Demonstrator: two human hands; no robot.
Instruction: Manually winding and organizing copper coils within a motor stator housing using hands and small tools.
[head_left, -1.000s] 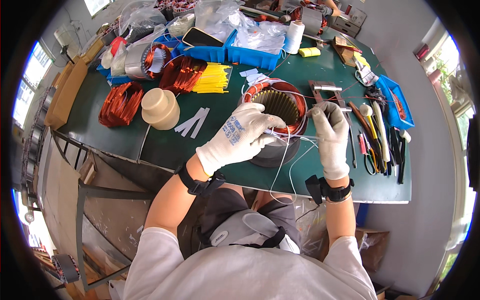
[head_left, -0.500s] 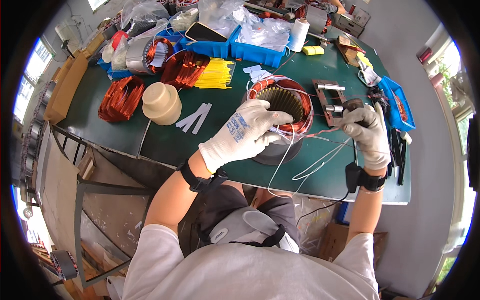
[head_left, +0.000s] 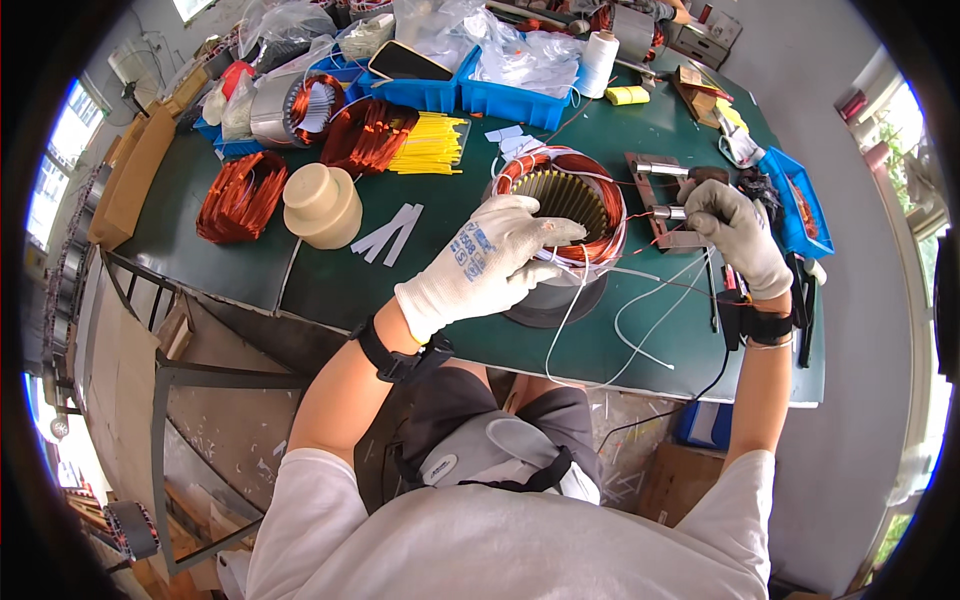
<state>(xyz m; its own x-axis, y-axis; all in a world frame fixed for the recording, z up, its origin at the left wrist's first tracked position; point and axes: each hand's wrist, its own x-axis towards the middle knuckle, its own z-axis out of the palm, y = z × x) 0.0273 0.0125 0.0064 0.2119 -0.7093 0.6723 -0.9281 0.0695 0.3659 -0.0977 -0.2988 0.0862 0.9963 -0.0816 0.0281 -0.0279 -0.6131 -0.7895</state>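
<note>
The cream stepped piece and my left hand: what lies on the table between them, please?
In the head view, white strips lie on the green table between the cream stepped piece and your left hand.

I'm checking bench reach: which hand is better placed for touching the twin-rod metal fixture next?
Probably the right hand: though apparently pinching red wire, it's beside the metal fixture; the left hand, at the wound stator, is farther.

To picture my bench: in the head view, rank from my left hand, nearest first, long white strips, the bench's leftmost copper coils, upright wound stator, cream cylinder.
1. Wound stator, at your left hand.
2. White strips, left of the hand.
3. Cream cylinder, farther left.
4. Copper coils, leftmost.
</note>
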